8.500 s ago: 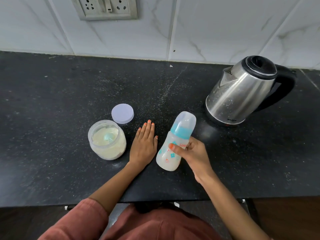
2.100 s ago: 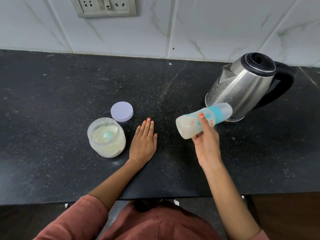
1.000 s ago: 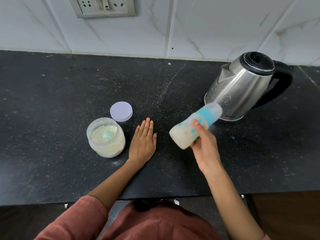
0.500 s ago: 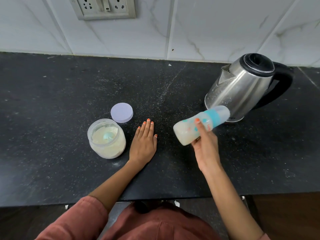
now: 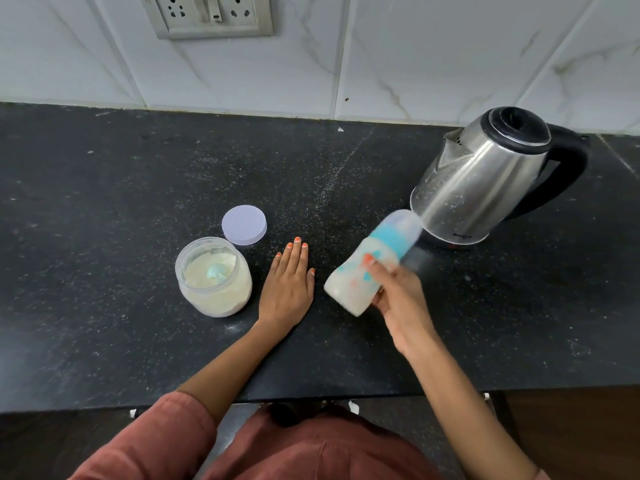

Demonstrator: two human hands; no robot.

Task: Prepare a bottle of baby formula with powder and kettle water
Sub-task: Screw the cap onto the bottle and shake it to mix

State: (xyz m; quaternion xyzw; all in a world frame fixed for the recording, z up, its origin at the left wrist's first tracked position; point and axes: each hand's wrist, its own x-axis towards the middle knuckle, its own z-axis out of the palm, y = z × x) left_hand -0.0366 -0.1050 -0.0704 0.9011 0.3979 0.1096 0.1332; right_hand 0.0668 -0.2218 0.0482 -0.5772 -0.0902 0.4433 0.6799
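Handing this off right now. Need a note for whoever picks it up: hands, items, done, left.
Left hand: open, flat on the countertop between the powder jar and the bottle.
Right hand: grips the bottle off the counter, tilted, capped end toward the kettle. Motion blur suggests mid-shake.
Powder jar: open, scoop inside. Jar lid lies just behind it.
Done: bottle holds milky liquid, cap on.
Left: probably finish mixing, stand the bottle down, relid the jar.
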